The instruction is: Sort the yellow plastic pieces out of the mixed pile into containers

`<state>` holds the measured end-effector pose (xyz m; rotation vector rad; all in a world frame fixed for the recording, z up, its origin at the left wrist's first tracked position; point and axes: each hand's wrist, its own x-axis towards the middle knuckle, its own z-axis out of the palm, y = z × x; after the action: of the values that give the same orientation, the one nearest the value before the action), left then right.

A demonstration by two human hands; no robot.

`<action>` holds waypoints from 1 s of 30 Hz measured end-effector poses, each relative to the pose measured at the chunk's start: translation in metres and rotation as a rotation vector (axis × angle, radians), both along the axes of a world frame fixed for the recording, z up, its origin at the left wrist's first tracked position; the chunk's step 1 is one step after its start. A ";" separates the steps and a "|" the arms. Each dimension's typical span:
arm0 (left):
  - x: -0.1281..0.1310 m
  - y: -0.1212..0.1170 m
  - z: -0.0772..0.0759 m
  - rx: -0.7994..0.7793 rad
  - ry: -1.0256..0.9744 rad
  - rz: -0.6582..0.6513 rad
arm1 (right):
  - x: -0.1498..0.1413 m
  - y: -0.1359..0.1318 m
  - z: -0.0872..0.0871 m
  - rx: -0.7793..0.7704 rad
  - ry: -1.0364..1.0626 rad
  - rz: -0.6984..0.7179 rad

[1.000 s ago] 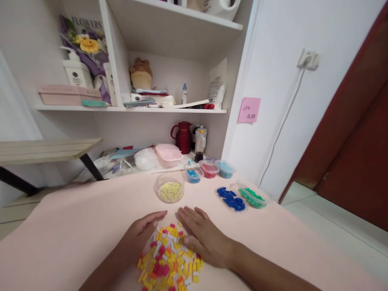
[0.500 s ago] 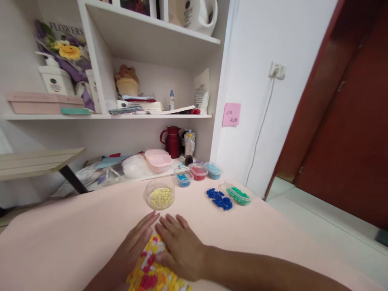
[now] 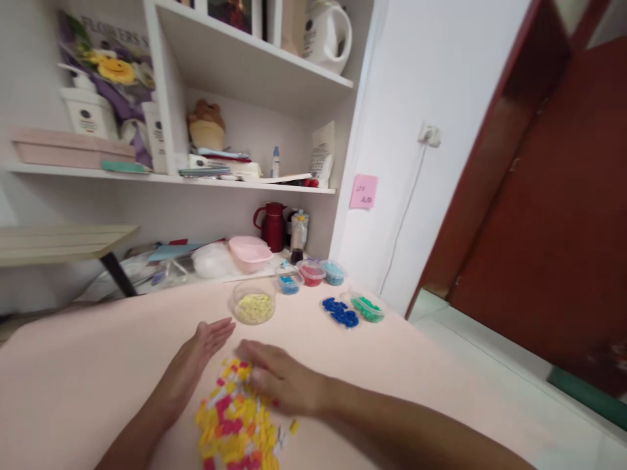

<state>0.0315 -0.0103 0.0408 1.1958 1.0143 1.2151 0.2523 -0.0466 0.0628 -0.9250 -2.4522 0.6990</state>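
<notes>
Many small coloured pieces are lying heaped at lower centre; your left hand and right hand, fingers open, are flanking them. Apparently you're gathering; the next sweep is likely calling for enclosing the stray yellow piece.

Right fingers motion-blurred, tips indistinct; contact with what lies beneath them cannot be told. Part of the pile of small pieces hidden under the right fingers; its near side cut by the lower edge, single shapes smeared. Behind the fingers, left forearm and right forearm run out at the same edge. Just beyond left fingers: yellow bits, too small to resolve singly. Well beyond both, dark bottle partly hidden by clear bottle.
</notes>
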 end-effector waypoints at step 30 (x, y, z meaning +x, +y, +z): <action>-0.003 0.000 -0.005 -0.026 0.033 0.012 | -0.036 -0.004 -0.006 0.188 -0.203 0.166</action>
<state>0.0282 -0.0107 0.0363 1.1942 1.0595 1.1915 0.2167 -0.0511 0.0568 -0.7591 -2.7417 0.4356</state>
